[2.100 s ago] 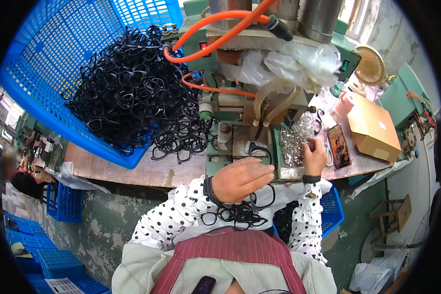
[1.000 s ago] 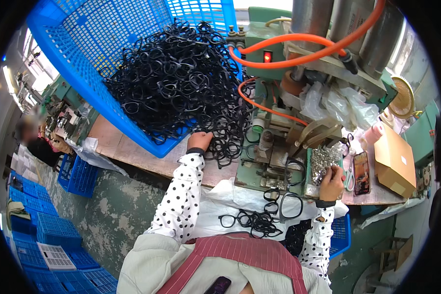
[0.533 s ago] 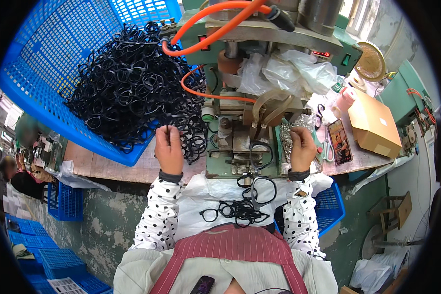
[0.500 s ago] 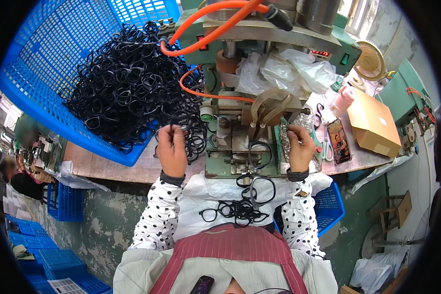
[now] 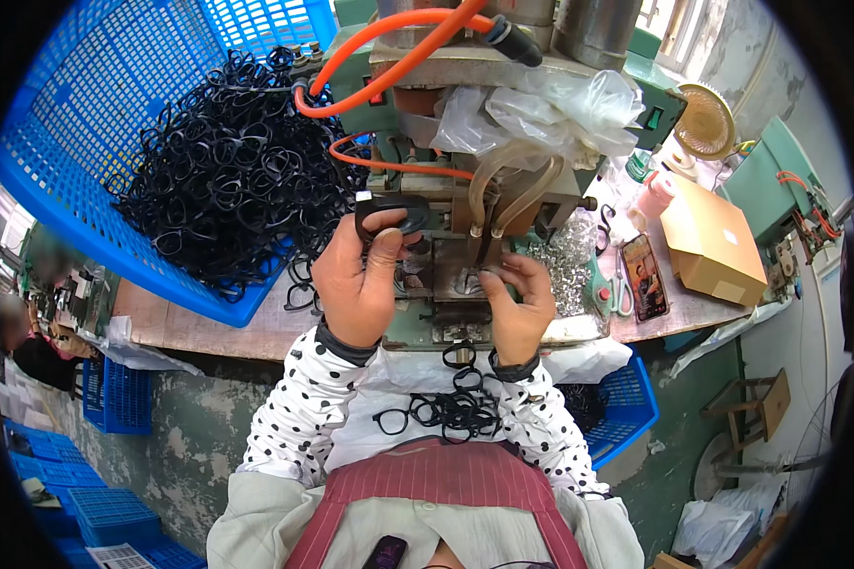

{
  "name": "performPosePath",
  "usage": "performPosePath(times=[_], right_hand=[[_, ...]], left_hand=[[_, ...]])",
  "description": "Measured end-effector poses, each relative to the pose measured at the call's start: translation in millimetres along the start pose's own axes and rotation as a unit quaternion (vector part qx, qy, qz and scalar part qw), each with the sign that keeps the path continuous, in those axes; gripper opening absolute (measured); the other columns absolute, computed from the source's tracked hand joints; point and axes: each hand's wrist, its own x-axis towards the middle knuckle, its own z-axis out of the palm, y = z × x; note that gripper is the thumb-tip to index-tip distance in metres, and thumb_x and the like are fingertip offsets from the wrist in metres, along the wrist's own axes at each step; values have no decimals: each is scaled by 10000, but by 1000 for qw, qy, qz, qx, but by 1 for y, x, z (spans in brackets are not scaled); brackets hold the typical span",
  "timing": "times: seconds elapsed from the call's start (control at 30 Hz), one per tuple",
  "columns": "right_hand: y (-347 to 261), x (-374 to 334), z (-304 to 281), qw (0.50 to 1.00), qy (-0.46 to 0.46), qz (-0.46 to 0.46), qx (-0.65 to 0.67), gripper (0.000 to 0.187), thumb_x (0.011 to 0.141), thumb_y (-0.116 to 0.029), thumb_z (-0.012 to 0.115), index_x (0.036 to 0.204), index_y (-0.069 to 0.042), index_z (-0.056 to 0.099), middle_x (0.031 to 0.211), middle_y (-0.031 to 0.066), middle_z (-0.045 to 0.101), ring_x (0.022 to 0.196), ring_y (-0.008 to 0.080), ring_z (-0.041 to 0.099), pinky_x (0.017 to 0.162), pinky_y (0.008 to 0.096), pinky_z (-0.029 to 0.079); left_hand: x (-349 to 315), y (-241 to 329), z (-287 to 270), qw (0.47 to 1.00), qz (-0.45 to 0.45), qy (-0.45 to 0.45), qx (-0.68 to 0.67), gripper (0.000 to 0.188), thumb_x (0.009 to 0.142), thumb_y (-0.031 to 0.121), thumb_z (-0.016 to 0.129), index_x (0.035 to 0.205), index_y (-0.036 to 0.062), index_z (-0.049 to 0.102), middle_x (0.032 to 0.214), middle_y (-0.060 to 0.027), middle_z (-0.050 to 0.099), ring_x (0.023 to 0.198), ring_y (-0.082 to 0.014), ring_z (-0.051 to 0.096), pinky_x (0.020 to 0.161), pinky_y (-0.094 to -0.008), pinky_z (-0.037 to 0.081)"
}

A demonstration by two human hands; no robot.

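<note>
Loose frames [image 5: 436, 412] heaped on white cloth [image 5: 356, 436], nearest the body. Right hand [image 5: 519, 311] at the machine [image 5: 531, 206], thumb and fingers close together; can't tell if pinching anything. Left hand [image 5: 359, 292] raised, fingers pinching black glasses frame [image 5: 410, 214]. Metal bits [image 5: 566, 270] right. Blue basket [image 5: 71, 180] farther, holding frame pile [image 5: 237, 180].

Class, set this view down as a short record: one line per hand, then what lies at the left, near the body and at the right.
Left hand: fingers closed on a black spectacle frame, in front of the green metal press
Right hand: by the press's grey metal bed, below two tan tubes; whether it grips anything is unclear
Left: large blue plastic basket, heap of black frames
Near body: tangled dark frames on white cloth
Right: small silvery pieces, phone, brown cardboard box
</note>
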Motion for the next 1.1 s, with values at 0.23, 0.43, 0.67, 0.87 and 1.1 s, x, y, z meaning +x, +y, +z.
performPosePath(times=[0.23,0.43,0.67,0.87,1.1], right_hand=[[3,-2,21,994,20,27,102,374,785,60,719,1108,37,532,1027,93,618,888,158,652,796,268,518],[2,12,1,999,-34,15,32,402,769,60,719,1135,26,555,1023,105,612,889,170,651,790,282,525],[70,71,-142,914,1,-4,-406,209,831,-174,711,1008,-70,668,906,115,728,766,265,695,676,373,523],[54,46,-153,797,-98,-20,-596,240,775,-259,751,940,-104,671,824,115,670,762,319,661,658,418,512],[87,49,-139,852,-39,-100,-512,117,833,-161,680,807,-58,631,807,121,647,777,336,617,744,416,465]], left_hand=[[-1,-6,-9,999,16,-28,24,186,962,138,588,1050,-22,623,920,-101,691,768,-153,647,684,-269,511],[-56,-26,13,920,330,-204,65,457,744,20,651,1199,45,618,1153,-103,663,1012,-261,633,913,-431,484],[-62,-40,31,888,358,-278,81,441,775,23,609,1216,19,597,1263,-128,605,1069,-273,616,972,-442,485],[-62,-45,30,887,364,-265,100,482,731,30,605,1213,24,598,1275,-132,601,1054,-286,615,962,-447,492],[-66,-39,28,902,332,-262,85,414,782,-1,605,1194,28,623,1255,-132,623,1068,-277,629,989,-447,475]])
